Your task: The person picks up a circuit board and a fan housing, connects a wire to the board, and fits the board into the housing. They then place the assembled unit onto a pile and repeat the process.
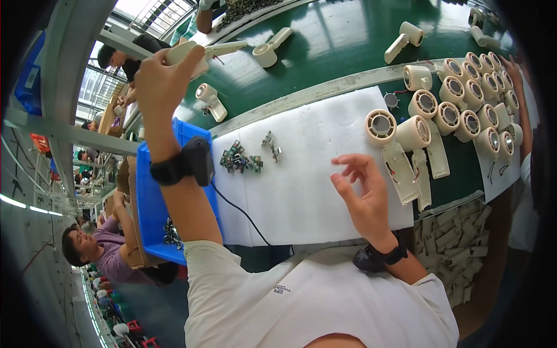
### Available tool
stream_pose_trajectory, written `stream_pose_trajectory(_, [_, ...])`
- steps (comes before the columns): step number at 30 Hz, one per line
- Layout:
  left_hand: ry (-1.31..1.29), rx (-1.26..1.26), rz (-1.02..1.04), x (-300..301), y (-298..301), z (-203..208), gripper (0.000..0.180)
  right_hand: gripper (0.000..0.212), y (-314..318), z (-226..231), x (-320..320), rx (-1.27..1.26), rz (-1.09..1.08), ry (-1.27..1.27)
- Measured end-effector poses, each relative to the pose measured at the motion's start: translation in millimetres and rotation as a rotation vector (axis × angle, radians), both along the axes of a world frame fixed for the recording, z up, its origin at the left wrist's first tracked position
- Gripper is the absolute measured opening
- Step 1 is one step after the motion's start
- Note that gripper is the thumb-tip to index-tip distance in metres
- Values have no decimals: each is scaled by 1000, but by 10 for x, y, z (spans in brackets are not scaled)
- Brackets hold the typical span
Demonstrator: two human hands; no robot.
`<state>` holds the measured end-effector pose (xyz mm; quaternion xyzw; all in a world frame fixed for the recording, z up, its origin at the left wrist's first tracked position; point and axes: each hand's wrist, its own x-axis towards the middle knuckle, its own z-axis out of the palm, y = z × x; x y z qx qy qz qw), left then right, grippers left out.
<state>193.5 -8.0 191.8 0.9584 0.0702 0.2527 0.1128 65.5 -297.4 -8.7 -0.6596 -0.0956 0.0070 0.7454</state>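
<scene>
My left hand (165, 81) reaches far out to the upper left, its fingers wrapped round a cream plastic fan housing (181, 53). A handle-like part (225, 49) sticks out to the right beside it; whether the two are joined, I cannot tell. My right hand (366, 197) hovers over the right part of the white foam sheet (301, 203), fingers loosely bent and apart, with nothing in them. Nearest to it are cream handle shells (401, 173) with thin red wires and a round fan housing (381, 127). Small green circuit boards (237, 158) lie in loose piles on the sheet.
A blue bin (154, 209) with small parts stands left of the sheet. Past a pale rail runs a green conveyor belt (331, 43) carrying several fan units (266, 55). Many cream fan housings (455, 116) crowd the right. A box of handle shells (449, 249) sits below. Co-workers are nearby.
</scene>
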Motion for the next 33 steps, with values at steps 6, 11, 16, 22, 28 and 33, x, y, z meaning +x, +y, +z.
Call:
stream_pose_trajectory(6, [223, -370, -265, -1119, -568, 209, 60, 66, 60, 202, 46, -178, -92, -213])
stream_pose_trajectory(11, [710, -375, -534, -810, -644, -337, 58, 60, -47, 185, 38, -479, 168, -323])
stream_pose_trajectory(16, [397, -607, -440, -842, -879, -997, 43, 48, -6, 54, -106, -157, 265, 18])
stream_pose_trajectory(22, [601, -415, -321, -1486, -1047, -1333, 31, 43, -61, 190, -115, -227, 165, 228])
stream_pose_trajectory(28, [537, -379, -408, -1653, -1022, -1554, 27, 37, -49, 213, -93, -445, 211, 175])
stream_pose_trajectory(33, [408, -213, -483, -1626, -1017, -1681, 19, 28, -59, 232, -104, -823, 127, -103])
